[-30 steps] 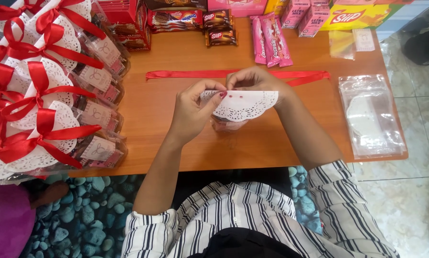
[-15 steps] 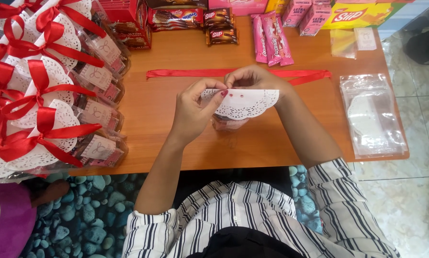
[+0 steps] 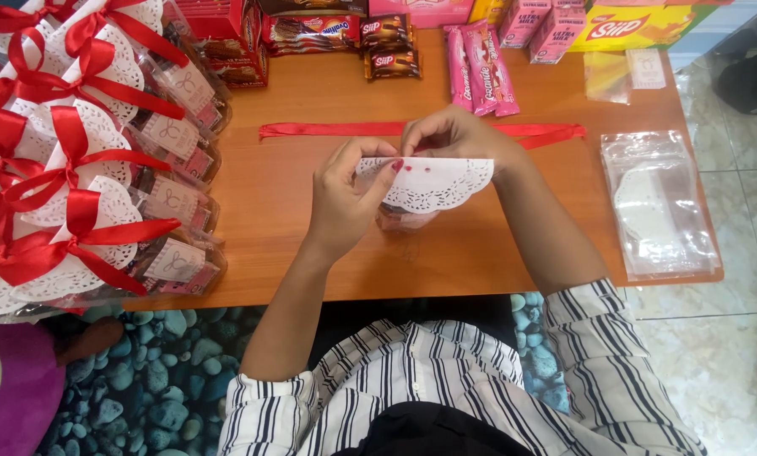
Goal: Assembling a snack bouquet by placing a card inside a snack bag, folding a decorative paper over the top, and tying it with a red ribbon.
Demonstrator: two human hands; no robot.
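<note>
Change since earlier frame: Little had shifted; both hands stayed on the folded doily at the table's middle, its straight fold edge now sitting level.
Far left: finished clear packets topped with white lace paper and red ribbon bows [image 3: 75, 203] lay stacked in rows, overhanging the orange wooden table [image 3: 294, 228] at its left edge.
Left hand: left hand [image 3: 345, 198] was closed in a pinch on the left end of the white lace-edged paper doily folded into a half-circle [image 3: 429, 184], fingertips pressed on the fold.
Centre: the doily sat over the mouth of a small clear plastic packet [image 3: 405, 219], largely hidden beneath it.
Right hand: right hand [image 3: 454, 135] was clamped on the fold from above, near its middle.
Behind hands: a long flat red satin ribbon [image 3: 328, 129] lay straight across the table, untouched.
Right: a clear plastic sleeve of spare white doilies [image 3: 659, 207] rested near the table's right edge.
Risk: thin lace paper could tear or crease crookedly under an uneven pinch; the packet could slip out if either grip loosened.
</note>
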